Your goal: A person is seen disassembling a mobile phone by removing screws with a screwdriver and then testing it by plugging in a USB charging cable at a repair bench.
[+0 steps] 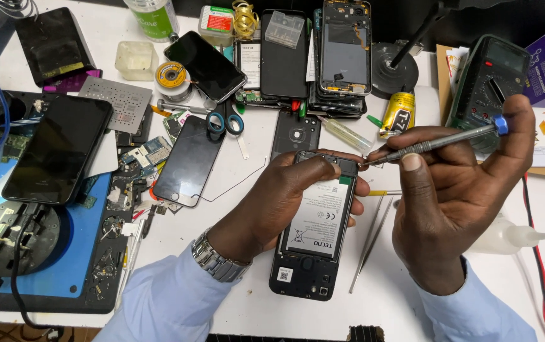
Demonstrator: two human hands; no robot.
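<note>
Bright, even light from overhead floods the white counter (253, 304), which nears overexposure at the right. Shadows are soft and short: a faint one lies under the left hand (285, 196), another beneath the right hand (450, 202). Dull glare streaks the dark phone screens (57, 149) at the left and the glossy meter (484, 79) at the far right. Focus is sharp in the middle; the far edge falls into darkness. Straight lines bow slightly toward the corners, a wide-lens effect

One head-worn camera looks steeply down, close over the cluttered white workbench (253, 304) (no second view).
</note>
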